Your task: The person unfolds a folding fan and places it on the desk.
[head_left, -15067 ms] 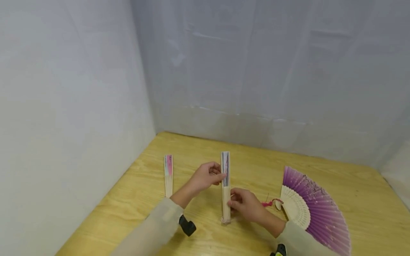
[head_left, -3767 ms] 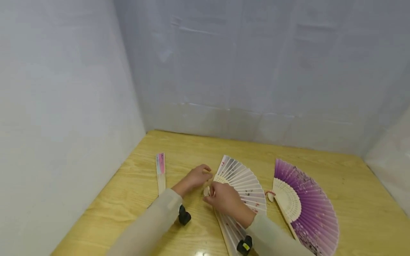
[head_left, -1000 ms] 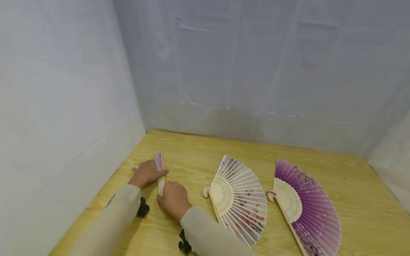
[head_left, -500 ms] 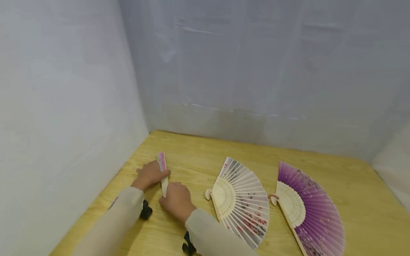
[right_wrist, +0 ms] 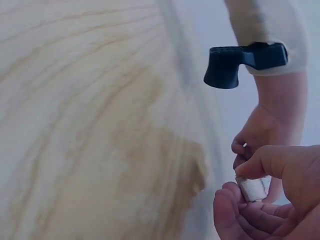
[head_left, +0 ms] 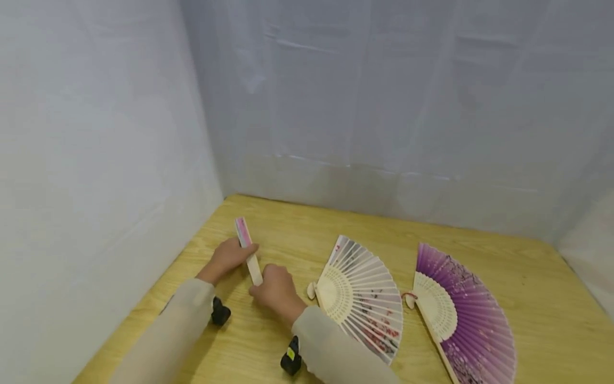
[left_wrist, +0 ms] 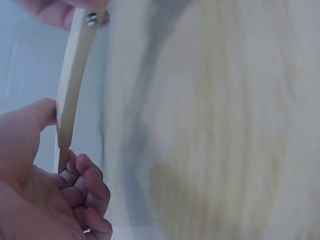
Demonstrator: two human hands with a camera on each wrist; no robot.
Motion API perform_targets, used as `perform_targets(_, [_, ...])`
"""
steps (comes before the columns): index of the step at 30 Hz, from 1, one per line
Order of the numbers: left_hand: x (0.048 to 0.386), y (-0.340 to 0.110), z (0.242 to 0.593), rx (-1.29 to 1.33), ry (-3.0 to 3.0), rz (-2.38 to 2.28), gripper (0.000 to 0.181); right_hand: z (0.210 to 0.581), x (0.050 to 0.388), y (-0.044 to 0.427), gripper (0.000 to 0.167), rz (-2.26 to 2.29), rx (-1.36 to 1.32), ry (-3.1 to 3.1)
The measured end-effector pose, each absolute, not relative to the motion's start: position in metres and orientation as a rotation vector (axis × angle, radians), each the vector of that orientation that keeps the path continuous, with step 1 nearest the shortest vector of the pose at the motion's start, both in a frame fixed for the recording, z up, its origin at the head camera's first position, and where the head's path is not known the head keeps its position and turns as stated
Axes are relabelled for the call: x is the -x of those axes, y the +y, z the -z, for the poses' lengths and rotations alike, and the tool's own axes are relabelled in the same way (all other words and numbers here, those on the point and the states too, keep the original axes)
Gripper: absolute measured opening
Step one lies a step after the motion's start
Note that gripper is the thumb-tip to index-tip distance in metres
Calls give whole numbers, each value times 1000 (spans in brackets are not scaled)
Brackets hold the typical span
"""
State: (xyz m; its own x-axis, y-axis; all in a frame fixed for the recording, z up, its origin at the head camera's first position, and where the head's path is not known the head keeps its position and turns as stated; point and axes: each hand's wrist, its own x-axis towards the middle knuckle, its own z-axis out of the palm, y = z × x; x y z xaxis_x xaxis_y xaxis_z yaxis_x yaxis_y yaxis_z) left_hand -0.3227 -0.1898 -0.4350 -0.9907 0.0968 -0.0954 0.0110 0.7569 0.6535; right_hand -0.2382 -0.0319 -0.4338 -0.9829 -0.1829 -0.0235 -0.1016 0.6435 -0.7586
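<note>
A folded hand fan (head_left: 254,269), pale-ribbed with a pink upper part, is held tilted above the table by both hands. My left hand (head_left: 226,257) grips it around the middle, thumb across the front. In the left wrist view, the fan's metal rivet shows at one end, and the fingers of my left hand (left_wrist: 40,185) curl behind the ribs. My right hand (head_left: 278,290) pinches the lower end. The right wrist view has that fan end (right_wrist: 254,189) between thumb and fingers of my right hand (right_wrist: 300,187).
A white floral fan (head_left: 355,293) lies spread just right of my right hand. Farther right, a purple blossom fan (head_left: 479,314) also lies spread, with a red cord at its pivot. White sheeting (head_left: 374,106) walls off the wooden table (head_left: 297,218) behind and at the sides.
Earlier the white fan was folded in both hands; it now lies spread. Both hands have since moved left to the pink folded fan, which has just risen off the table and tilted.
</note>
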Motion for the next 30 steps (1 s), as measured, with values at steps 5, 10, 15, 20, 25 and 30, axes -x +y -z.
perform_targets(5, [323,-181,424,-62,2761,-1145,43,425,240,-19,14,1386,238,2655])
perform_targets(10, [319,-171,413,-116,2721,-1224,41,420,241,-6,25,1455,181,2498])
perform_targets(15, [316,-164,407,-170,2644,-1310,40,420,240,7,30,1532,213,2364])
perform_targets(20, [313,-160,406,-166,2577,-1366,44,421,236,18,29,1684,260,2189])
perform_targets(25, [310,-161,404,-179,2514,-1412,44,421,234,25,25,1759,309,2059])
perform_targets(30, [307,-158,400,-197,2464,-1453,42,420,232,30,21,1754,314,2016])
